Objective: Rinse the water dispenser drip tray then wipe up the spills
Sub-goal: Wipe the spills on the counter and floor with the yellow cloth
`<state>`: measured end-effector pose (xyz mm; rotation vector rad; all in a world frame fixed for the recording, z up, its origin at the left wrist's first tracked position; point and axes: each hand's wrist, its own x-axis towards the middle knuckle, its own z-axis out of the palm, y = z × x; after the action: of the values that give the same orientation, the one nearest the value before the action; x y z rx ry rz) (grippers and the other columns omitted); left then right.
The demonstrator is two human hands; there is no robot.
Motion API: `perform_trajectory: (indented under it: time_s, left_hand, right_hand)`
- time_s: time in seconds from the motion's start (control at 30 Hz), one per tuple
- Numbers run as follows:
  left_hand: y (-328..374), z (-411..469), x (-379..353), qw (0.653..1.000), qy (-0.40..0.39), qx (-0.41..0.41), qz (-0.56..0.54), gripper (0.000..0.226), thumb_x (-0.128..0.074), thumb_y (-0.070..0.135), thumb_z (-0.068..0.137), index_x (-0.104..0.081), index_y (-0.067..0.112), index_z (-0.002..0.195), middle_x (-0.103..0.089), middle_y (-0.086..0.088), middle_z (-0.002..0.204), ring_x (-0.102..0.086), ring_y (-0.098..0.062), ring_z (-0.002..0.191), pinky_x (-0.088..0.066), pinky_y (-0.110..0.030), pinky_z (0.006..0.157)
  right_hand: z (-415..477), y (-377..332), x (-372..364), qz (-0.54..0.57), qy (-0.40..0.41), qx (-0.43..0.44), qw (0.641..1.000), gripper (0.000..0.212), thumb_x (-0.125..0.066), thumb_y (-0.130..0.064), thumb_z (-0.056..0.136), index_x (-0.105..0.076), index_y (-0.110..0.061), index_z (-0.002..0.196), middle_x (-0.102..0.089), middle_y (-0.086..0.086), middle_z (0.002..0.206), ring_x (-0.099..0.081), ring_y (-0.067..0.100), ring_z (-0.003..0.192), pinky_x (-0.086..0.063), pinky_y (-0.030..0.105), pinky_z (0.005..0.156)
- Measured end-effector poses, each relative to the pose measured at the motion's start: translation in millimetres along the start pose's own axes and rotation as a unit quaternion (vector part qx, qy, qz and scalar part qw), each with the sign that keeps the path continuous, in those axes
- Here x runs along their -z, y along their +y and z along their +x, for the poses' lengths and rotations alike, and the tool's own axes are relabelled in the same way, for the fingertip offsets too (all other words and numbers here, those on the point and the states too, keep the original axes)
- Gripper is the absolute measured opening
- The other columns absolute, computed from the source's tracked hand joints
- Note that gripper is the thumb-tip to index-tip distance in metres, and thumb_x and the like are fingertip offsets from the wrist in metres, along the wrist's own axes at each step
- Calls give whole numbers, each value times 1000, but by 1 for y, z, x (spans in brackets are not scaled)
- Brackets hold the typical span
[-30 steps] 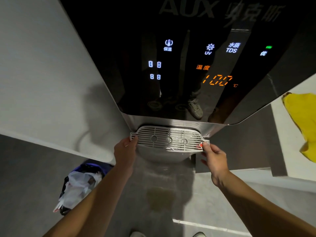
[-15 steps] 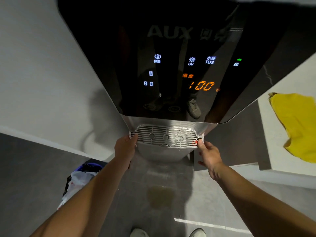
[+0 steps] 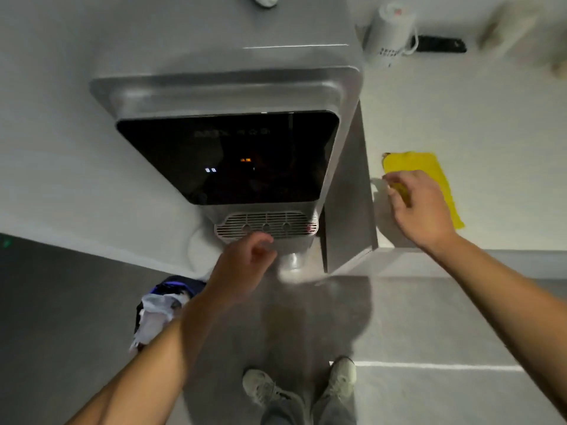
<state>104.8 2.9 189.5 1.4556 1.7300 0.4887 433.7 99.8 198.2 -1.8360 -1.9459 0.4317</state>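
Observation:
The slotted white drip tray (image 3: 267,224) sits in its place at the foot of the grey water dispenser (image 3: 233,87), under the black display panel. My left hand (image 3: 242,265) hovers just in front of the tray with its fingers loosely curled, touching nothing. My right hand (image 3: 420,207) reaches over the white counter to the right of the dispenser. Its fingers are closed on the near left edge of the yellow cloth (image 3: 429,167), which lies flat there.
A bin lined with a white bag (image 3: 165,305) stands on the floor at the lower left of the dispenser. A white appliance with a cord (image 3: 389,32) and a black object (image 3: 438,44) are at the back of the counter (image 3: 497,118). My shoes (image 3: 270,388) are below.
Both hands have left the ends of the drip tray, which now rests in the dispenser. My right hand has moved right onto the yellow cloth. My head has pulled back and up.

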Motion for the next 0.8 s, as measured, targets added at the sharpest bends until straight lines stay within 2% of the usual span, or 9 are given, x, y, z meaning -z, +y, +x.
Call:
perform_trajectory:
  time_s: [0.1, 0.23, 0.33, 0.4, 0.5, 0.57, 0.63, 0.73, 0.8]
  left_hand:
    - [38, -6, -16, 998, -25, -45, 32, 29, -67, 26, 98, -69, 22, 126, -76, 4, 100, -72, -13, 91, -58, -36, 85]
    - [86, -4, -46, 995, -25, -68, 67, 36, -69, 23, 95, -67, 23, 131, -75, 8, 94, -70, -13, 88, -55, -35, 84]
    - [127, 1, -69, 990, -34, -61, 121, 32, -69, 27, 95, -66, 26, 128, -74, 8, 95, -69, -15, 88, -54, -35, 82]
    - [160, 6, -87, 982, -46, -60, 172, 30, -67, 35, 96, -65, 32, 126, -71, 10, 98, -68, -16, 92, -55, -35, 83]
    - [214, 20, -118, 976, -60, -75, 197, 28, -65, 41, 93, -67, 36, 121, -72, 12, 100, -69, -20, 100, -56, -38, 88]
    - [249, 31, -138, 976, -73, -84, 188, 31, -62, 45, 90, -67, 38, 120, -72, 15, 100, -69, -20, 102, -56, -39, 92]
    - [278, 45, -162, 974, -91, -101, 181, 34, -60, 46, 89, -68, 36, 121, -75, 12, 106, -70, -19, 103, -55, -38, 95]
    - [311, 76, -207, 969, -107, -137, 173, 30, -59, 43, 90, -68, 35, 117, -75, 13, 103, -71, -17, 99, -56, -35, 91]
    - [328, 109, -245, 963, -100, -176, 177, 28, -64, 37, 92, -69, 31, 119, -75, 8, 111, -70, -20, 107, -55, -36, 93]
  right_hand:
    - [2, 49, -10, -149, -29, 22, 988, 45, -57, -38, 99, -61, -18, 139, -59, 19, 136, -54, 48, 118, -43, 55, 96]
    - [-15, 68, -8, -184, 5, 14, 983, 44, -63, -50, 95, -60, -12, 117, -61, 21, 105, -59, 44, 93, -48, 50, 72]
    - [-20, 79, 19, -168, -76, -39, 982, 37, -48, -48, 102, -56, -16, 120, -67, 16, 107, -68, 40, 92, -52, 46, 69]
    - [-23, 95, 42, -127, -143, -112, 975, 35, -37, -47, 105, -52, -19, 119, -68, 14, 110, -68, 39, 95, -51, 45, 75]
    - [-24, 126, 87, 63, -170, -232, 956, 33, -45, -45, 102, -55, -13, 105, -66, 15, 103, -64, 36, 89, -52, 41, 76]
    - [-26, 149, 121, 213, -112, -298, 923, 28, -53, -38, 99, -59, -10, 94, -68, 14, 94, -61, 28, 76, -46, 35, 63]
    - [-30, 174, 153, 332, -48, -345, 877, 27, -58, -32, 99, -59, -12, 82, -69, 9, 75, -59, 22, 61, -43, 33, 53]
    - [-25, 218, 195, 369, 18, -361, 856, 28, -60, -33, 98, -60, -12, 80, -62, 9, 71, -55, 23, 59, -44, 34, 53]
    - [-17, 254, 218, 371, 68, -360, 853, 33, -60, -37, 97, -62, -6, 86, -64, 6, 70, -57, 20, 58, -46, 33, 50]
